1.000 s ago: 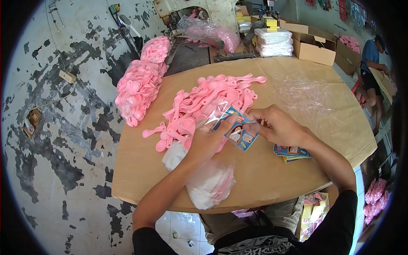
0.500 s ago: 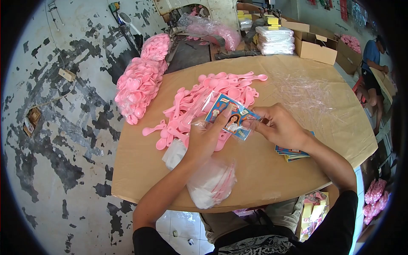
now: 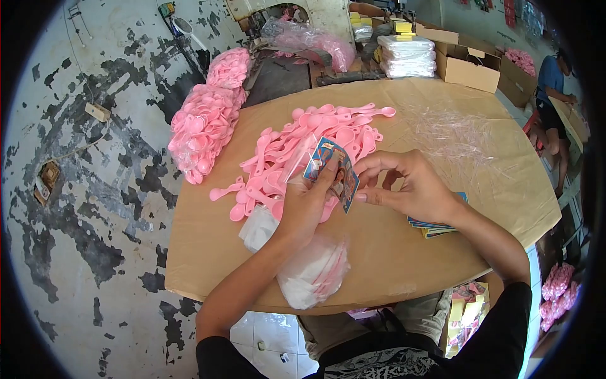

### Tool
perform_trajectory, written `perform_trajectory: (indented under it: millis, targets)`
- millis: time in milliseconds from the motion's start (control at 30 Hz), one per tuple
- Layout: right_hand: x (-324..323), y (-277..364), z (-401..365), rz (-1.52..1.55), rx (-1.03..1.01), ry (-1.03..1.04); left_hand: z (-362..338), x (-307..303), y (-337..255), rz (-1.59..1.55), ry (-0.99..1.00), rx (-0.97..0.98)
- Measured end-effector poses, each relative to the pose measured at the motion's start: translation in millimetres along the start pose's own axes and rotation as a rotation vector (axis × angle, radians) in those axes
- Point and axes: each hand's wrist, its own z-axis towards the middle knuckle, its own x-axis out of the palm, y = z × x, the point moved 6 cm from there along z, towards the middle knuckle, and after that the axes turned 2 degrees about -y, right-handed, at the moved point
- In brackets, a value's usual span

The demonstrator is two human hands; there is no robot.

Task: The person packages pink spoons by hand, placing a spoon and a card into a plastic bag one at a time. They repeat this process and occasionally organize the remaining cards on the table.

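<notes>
Brown paper-covered counter [image 3: 391,265] stands against a flaking grey-and-white wall and carries all items listed below.

1. Item in hand: one blue printed paper card with a portrait picture [image 3: 332,169], partly inside a clear plastic sleeve [image 3: 298,163]. It is held above the counter's centre, over the near edge of the spoon heap. Its long axis runs from far-left to near-right. The card is turned on edge, with the printed face towards the right.
2. Left hand [image 3: 306,205]: palm down, forearm coming from the near edge, thumb and fingers clamped on the card and sleeve.
3. Right hand [image 3: 404,186]: fingers curled, index fingertip touching the card's near corner. Whether it grips cannot be told.
4. Loose pink plastic measuring spoons [image 3: 303,136]: one heap behind the card, too many to count.
5. Stack of matching printed cards [image 3: 435,226]: one, under the right wrist.
6. Clear bag of white and pink contents [image 3: 312,271]: one, beneath the left forearm.
7. Clear bags packed with pink spoons [image 3: 205,129]: two, at the counter's left edge.
8. Loose clear sleeves [image 3: 454,142]: one pile, far right.
</notes>
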Motion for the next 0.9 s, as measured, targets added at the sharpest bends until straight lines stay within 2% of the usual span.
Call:
perform_trajectory:
  millis: [133, 233, 333, 400, 633, 733, 900]
  targets:
    - [2, -1, -1, 0.007, -0.001, -0.002, -2, 4, -2, 0.070, 0.060, 0.023]
    - [3, -2, -1, -0.001, -0.005, -0.014, -4, 4, -3, 0.103, 0.026, 0.001]
    - [3, -5, -1, -0.026, 0.018, -0.042, -4, 8, -9, 0.099, 0.010, 0.106]
    - [1, -7, 0, -0.036, 0.044, -0.063, -8, 15, -11, 0.143, 0.058, 0.079]
    - [4, -4, 0, -0.032, -0.048, -0.021, -7, 13, -11, 0.169, 0.138, 0.088]
    - [7, -5, 1, 0.032, -0.042, -0.001, -6, 15, -4, 0.119, 0.221, 0.049]
    - [-2, -5, 3, 0.063, 0.013, -0.065, -6, 16, -8, 0.079, 0.230, -0.057]
